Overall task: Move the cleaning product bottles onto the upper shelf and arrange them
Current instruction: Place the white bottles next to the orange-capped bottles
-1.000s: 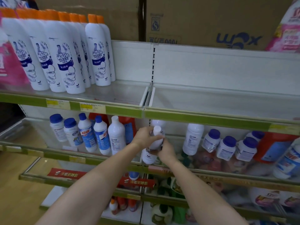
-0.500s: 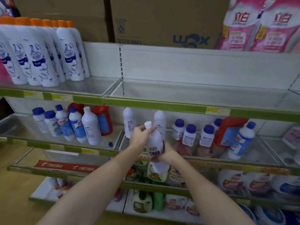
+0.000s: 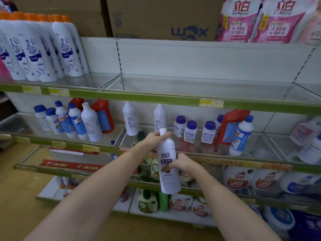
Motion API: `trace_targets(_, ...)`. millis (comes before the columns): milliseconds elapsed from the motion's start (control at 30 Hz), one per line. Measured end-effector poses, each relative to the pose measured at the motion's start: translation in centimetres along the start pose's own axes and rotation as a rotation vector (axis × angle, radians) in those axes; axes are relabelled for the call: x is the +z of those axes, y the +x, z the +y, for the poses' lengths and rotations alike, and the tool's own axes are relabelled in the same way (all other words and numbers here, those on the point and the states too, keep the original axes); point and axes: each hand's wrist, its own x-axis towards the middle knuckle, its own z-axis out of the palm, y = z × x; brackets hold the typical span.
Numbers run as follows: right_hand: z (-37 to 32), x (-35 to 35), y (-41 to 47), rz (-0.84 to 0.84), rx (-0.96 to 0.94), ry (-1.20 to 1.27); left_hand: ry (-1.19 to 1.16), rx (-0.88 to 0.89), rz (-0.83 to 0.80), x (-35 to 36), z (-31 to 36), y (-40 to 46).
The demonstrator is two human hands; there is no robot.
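Note:
I hold a white cleaning bottle (image 3: 168, 164) with a white cap, label facing me, in front of the middle shelf. My left hand (image 3: 154, 139) grips its neck and cap from the left. My right hand (image 3: 180, 163) wraps its body from the right. Two more white bottles like it (image 3: 130, 119) (image 3: 160, 117) stand on the middle shelf behind. The upper shelf (image 3: 199, 87) with a green front strip runs above my hands; its right section is bare.
Tall white bottles with orange caps (image 3: 43, 49) fill the upper shelf's left end. Blue-capped bottles (image 3: 191, 131) and red jugs (image 3: 231, 126) crowd the middle shelf. Cardboard boxes (image 3: 156, 16) and pink refill bags (image 3: 260, 20) sit on top. Lower shelves hold detergent jugs.
Both hands pulled the white bottle off the middle shelf, out toward me and turned its label forward. The view shifted right, showing more of the upper shelf.

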Motion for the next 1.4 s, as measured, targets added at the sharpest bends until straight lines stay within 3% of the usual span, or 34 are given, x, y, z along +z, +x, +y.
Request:
trace_targets(567, 2.1, 0.4, 0.3, -0.140, 0.113, 0.069, -0.170, -0.071, 0.201, 1.7, -0.9, 1.1)
trace_targets(767, 2.1, -0.1, -0.9, -0.120, 0.150, 0.384, -0.348, -0.128, 0.219, 1.8, -1.8, 1.1)
trace_targets(933, 3.3, -0.7, -0.9, -0.117, 0.179, 0.372, -0.519, -0.163, 0.208, 1.8, -2.9, 0.8)
trace_targets(1200, 3.9, -0.7, -0.5, -0.101, 0.153, 0.347, -0.450, -0.164, 0.222, 2.1, -2.1, -0.1)
trace_targets(1400, 1.0, 0.6, 0.2, -0.107, 0.005, 0.389, -0.343, 0.022, 0.308, 0.3, 0.7, -0.4)
